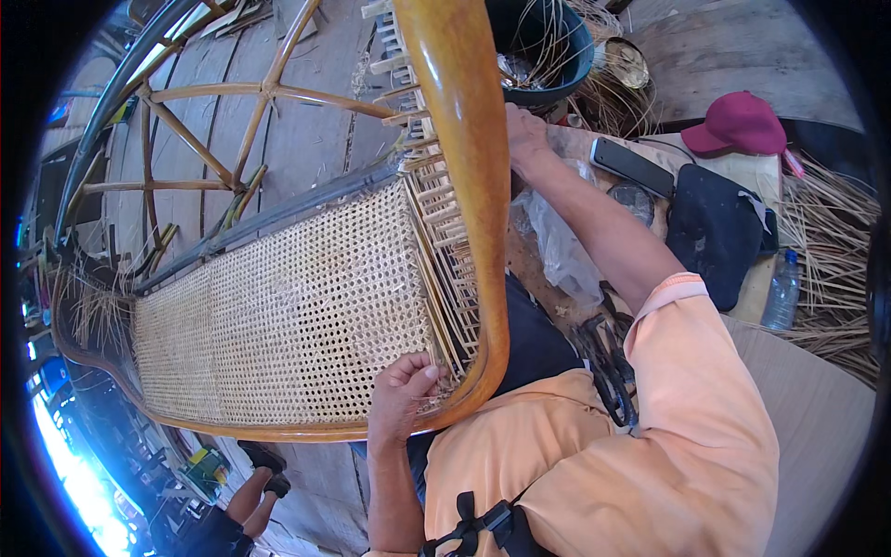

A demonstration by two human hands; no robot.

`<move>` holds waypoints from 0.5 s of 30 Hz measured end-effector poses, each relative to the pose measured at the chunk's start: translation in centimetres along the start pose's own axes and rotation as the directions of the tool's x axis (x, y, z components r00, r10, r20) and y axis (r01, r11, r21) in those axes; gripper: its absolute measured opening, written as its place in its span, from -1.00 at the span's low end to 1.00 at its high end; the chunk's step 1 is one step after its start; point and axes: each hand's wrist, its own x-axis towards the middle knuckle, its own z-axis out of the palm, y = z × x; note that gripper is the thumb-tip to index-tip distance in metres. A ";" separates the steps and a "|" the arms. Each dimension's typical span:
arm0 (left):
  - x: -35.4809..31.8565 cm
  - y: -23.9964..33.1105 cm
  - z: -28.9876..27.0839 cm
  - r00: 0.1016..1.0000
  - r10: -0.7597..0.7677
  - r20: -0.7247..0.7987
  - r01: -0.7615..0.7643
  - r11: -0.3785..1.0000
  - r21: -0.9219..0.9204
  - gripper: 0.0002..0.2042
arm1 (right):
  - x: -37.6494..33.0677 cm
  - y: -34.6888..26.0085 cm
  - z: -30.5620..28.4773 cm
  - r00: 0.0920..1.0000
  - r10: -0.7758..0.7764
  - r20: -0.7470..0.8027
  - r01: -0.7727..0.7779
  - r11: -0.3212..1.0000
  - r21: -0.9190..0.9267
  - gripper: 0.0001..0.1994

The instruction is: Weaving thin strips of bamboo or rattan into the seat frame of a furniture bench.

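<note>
Where the cane (297, 306) meets the near corner of the frame (475, 139), the left hand (399, 397) brings thumb and fingertips narrowly together at the woven edge, presumably because strands so fine call for a pinch. The right hand (529, 139) reaches past the outer side of the frame, fingers curled; the wood hides part of it, so I cannot tell what, if anything, it holds. The cane fills much of the frame before the person, whose shirt (520, 436) lies close by the lower curve, a placing that likely puts the weave within easy reach. Pegs (444, 206) crowd the right side, probably wedged there to hold strands taut. Just beyond the right hand, a bucket (584, 45) contains loose strands, handy for that arm. Farther right, a clear bag (562, 252), a black slab (633, 167), a pouch (713, 227), a cap (735, 123) and a bottle (782, 290) sit apart from the frame, apparently to leave it free, with strips (826, 269) heaped past them
</note>
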 end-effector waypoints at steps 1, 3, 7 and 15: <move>-0.2 -0.1 0.2 1.000 0.022 0.005 -0.022 1.000 -0.010 -0.87 | -0.1 -0.2 0.0 0.998 -0.059 -0.026 0.058 0.997 -0.044 -0.76; 0.3 0.0 0.5 0.998 0.056 0.017 -0.056 0.998 -0.021 -0.88 | 0.7 0.7 0.2 0.991 -0.121 -0.062 0.115 0.989 -0.094 -0.81; 0.4 -0.3 0.4 0.999 0.053 0.012 -0.052 0.997 -0.049 -0.88 | 1.4 2.0 0.0 0.996 -0.055 -0.064 0.055 0.998 -0.005 -0.78; 0.6 -1.0 -0.3 0.998 0.051 0.038 -0.047 0.996 -0.081 -0.84 | 0.8 3.0 -0.7 0.999 0.040 -0.006 -0.040 0.998 -0.052 -0.77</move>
